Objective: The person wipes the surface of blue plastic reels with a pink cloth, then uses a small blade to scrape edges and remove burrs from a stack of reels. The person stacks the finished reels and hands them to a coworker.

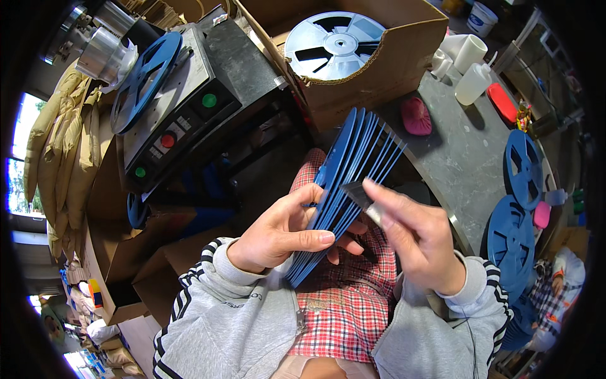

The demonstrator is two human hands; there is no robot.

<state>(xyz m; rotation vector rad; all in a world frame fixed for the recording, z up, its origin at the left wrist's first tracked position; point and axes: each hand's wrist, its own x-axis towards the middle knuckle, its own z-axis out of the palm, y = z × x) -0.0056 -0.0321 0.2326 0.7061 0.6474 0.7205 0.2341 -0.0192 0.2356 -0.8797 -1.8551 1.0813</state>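
My left hand (278, 230) is closed around a stack of thin blue plastic reel discs (347, 161), thumb on the near side and fingers at the back. The discs stand on edge and tilted above my lap, their upper edges fanned apart. Held between the thumb and fingers of my right hand (416, 237) is a small tool (358, 193) with a flat black end and a pale part by my fingertips. Its black end is right at the right side of the stack; whether it touches the discs I cannot tell. Its exact kind is unclear.
A machine (208, 76) with green and red buttons stands left, a blue reel (148, 82) on it. Ahead is a cardboard box (379, 76) holding a pale reel (338, 44). On the grey bench (451, 151) are a squeeze bottle (473, 85), a pink-red bundle (416, 115) and blue reels (510, 243).
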